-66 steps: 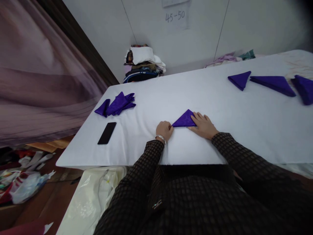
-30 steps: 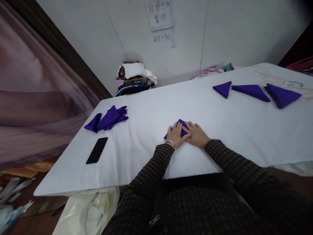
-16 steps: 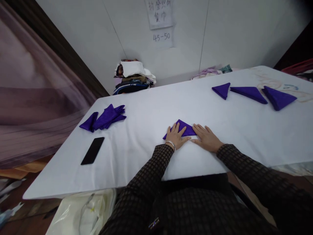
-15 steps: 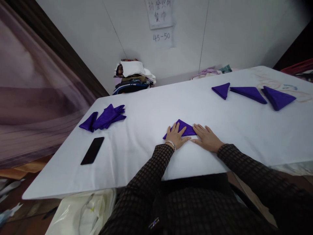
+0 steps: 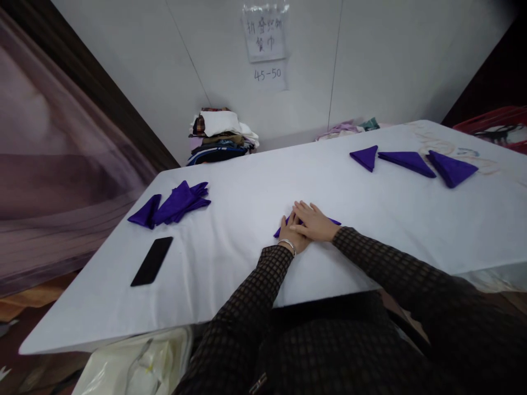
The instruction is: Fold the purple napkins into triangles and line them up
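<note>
A folded purple napkin (image 5: 279, 230) lies on the white tablecloth (image 5: 230, 258) in front of me, mostly covered by my hands; only its left corner and a bit of its right end show. Flat on it rests my left hand (image 5: 295, 236), fingers stretched, with a silver bracelet at the wrist. My right hand (image 5: 315, 222) is also open and lies partly over the fingers of my left hand, pressing on the cloth. Whether the right palm touches the napkin directly is hidden.
Three purple napkins folded into triangles (image 5: 407, 163) lie at the far right. At the left are more purple napkins (image 5: 177, 203) and a black phone (image 5: 152, 261). Behind the table stands a pile of folded clothes (image 5: 222, 137). A pale plastic container (image 5: 135, 362) sits below the front edge.
My right hand has moved left from the napkin's right end onto the fingers of my left hand. The left hand stays on the napkin. The camera view has shifted slightly.
</note>
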Motion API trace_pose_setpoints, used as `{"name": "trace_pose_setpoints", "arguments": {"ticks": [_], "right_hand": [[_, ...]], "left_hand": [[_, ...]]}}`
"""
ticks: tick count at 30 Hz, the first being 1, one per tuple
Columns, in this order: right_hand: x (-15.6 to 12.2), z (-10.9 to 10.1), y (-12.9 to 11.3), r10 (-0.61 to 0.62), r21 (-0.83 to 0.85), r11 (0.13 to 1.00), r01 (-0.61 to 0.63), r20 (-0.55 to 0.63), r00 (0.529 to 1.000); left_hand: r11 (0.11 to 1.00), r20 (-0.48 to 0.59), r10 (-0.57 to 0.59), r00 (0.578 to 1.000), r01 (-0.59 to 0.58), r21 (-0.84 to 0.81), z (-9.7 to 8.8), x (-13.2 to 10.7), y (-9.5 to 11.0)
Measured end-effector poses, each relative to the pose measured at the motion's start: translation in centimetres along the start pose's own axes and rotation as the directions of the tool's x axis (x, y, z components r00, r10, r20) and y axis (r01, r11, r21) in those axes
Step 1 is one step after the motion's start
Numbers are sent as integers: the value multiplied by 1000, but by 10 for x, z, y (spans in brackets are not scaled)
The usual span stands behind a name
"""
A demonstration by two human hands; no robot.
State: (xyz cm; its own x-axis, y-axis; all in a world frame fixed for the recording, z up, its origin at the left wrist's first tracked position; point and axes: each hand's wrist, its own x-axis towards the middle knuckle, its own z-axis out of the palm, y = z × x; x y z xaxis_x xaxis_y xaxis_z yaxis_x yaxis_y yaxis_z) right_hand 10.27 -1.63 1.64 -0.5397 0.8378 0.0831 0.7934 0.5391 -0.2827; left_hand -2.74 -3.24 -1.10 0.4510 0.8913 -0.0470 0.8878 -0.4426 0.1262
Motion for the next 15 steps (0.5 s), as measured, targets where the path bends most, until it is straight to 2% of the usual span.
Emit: {"name": "trace_pose_setpoints", "arguments": {"ticks": [2, 5, 9, 15], "right_hand": [[16, 10, -6, -11, 40, 999, 9, 31, 999], [22, 22, 0, -15, 95, 995, 12, 30, 999], [13, 26, 16, 27, 154, 988, -31, 32, 999], [-2, 24, 27, 81, 112, 990, -84, 31, 996]], "left_hand": [[1000, -14, -7, 1000, 7, 18, 0, 0, 1], [1000, -40, 11, 999, -10, 13, 1, 0, 1], [1000, -16, 10, 1000, -11, -10, 1, -1, -1], [1000, 54, -7, 999, 8, -17, -3, -1, -1]]}}
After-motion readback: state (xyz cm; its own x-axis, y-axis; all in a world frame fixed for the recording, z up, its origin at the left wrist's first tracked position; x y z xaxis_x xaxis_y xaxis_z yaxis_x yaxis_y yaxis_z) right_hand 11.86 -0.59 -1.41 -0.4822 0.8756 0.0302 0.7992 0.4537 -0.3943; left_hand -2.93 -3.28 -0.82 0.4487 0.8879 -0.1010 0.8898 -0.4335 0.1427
